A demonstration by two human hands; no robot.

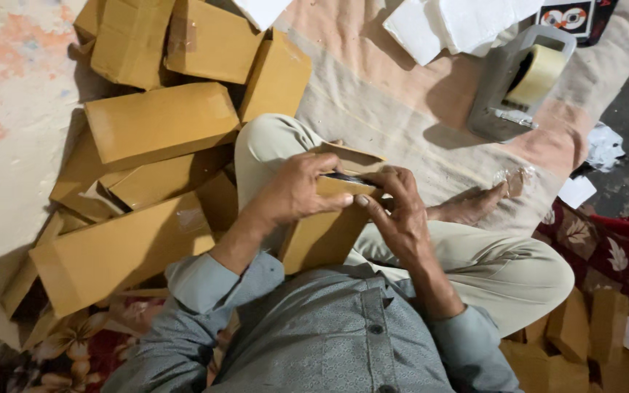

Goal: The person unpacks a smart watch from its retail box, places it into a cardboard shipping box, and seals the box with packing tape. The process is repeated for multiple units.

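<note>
Hands work one brown carton (325, 233) stood on lap betw knees. Left hand (296, 191) curls over top, fingers pressing flap shut; right hand (400, 215) pinches flap edge w/ thumb + fingers. Pile of same cartons (158, 124) lies just left; tape dispenser (515, 84) sits well apart on blanket (402, 124).

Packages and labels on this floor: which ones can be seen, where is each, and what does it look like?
Box in hands: on the lap, plain brown cardboard, oblong, top flap open, left hand and right hand at the opening.
Pile of boxes: to the left, same brown oblong cartons, closed, heaped loosely.
More boxes: lower right, smaller brown cartons.
Tape dispenser: upper right on the blanket, grey, with a clear-tan roll.
Printed card: top edge, black with a red and white design.
</note>
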